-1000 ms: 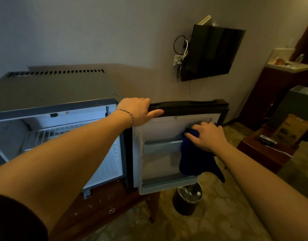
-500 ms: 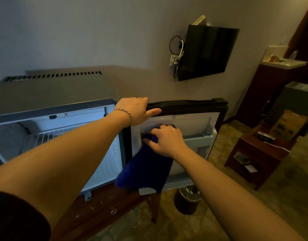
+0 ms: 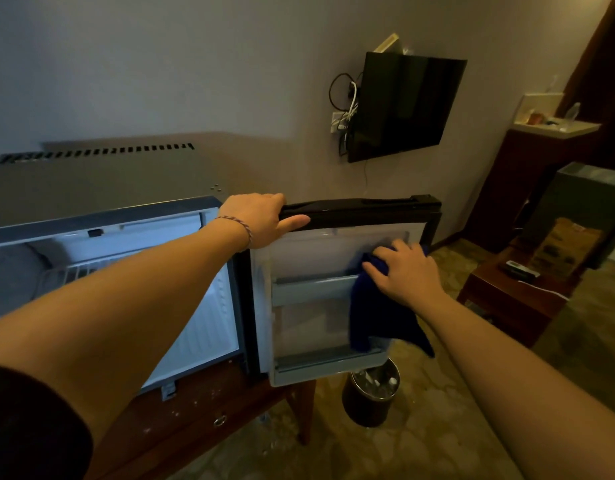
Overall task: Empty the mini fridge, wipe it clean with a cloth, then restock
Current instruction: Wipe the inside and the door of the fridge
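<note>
Since half a second earlier the blue cloth (image 3: pixel 379 313) had swept from the hinge side of the door liner (image 3: pixel 313 261) to its outer edge, right of centre in the frame, pressed flat under the right hand (image 3: pixel 405 271), whose fingers lay fairly straight. The left hand (image 3: pixel 264 220) gripped the door's top edge, steadying the open, emptied mini fridge (image 3: pixel 101 202) at the left. This looked like the wiping step; the next move probably called for working down over the door shelves.

Open fridge (image 3: pixel 101 244) left, its door (image 3: pixel 337 299) right, bin (image 3: pixel 370 396) below door, television (image 3: pixel 403 105) on wall behind
</note>
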A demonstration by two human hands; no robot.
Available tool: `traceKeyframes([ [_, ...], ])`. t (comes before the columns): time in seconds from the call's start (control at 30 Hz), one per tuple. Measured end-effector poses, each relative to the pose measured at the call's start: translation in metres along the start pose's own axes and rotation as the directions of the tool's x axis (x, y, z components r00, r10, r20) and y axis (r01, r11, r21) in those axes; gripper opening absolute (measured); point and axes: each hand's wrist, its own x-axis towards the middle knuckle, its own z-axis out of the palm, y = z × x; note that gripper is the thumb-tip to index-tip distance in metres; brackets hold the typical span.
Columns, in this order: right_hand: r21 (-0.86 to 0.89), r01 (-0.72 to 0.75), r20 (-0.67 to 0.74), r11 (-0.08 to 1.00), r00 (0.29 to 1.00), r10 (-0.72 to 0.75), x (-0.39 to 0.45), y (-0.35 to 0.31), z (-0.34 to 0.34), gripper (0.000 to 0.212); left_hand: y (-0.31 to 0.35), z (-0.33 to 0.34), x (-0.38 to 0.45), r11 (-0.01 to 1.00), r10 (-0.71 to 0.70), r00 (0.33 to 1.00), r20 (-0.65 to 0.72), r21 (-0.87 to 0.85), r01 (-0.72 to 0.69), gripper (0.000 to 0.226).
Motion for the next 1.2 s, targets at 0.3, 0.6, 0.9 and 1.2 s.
traceKeyframes([
  [0.3,0.073,0.194,0.042,0.978,0.979,-0.197,-0.009,-0.09,-0.005,0.04,0.001,-0.001,-0.001,1.0,0.007,1.0,0.02,-0.017,-0.006,0.061],
  [0.6,0.138,0.247,-0.372,0.959,0.911,-0.181,-0.019,-0.146,0.033,0.028,0.0,-0.003,-0.003,1.0,-0.013,1.0,0.025,-0.01,0.014,0.061],
  [0.9,0.224,0.165,-0.177,0.961,0.976,-0.127,-0.007,-0.106,0.015,0.035,0.0,-0.003,-0.003,1.0,-0.009,1.0,0.02,-0.002,0.009,0.06],
  [1.2,0.137,-0.026,-0.119,0.99,0.992,0.043,-0.015,-0.03,0.003,0.039,-0.002,-0.004,-0.003,0.999,0.033,0.999,0.028,-0.043,-0.032,0.059],
])
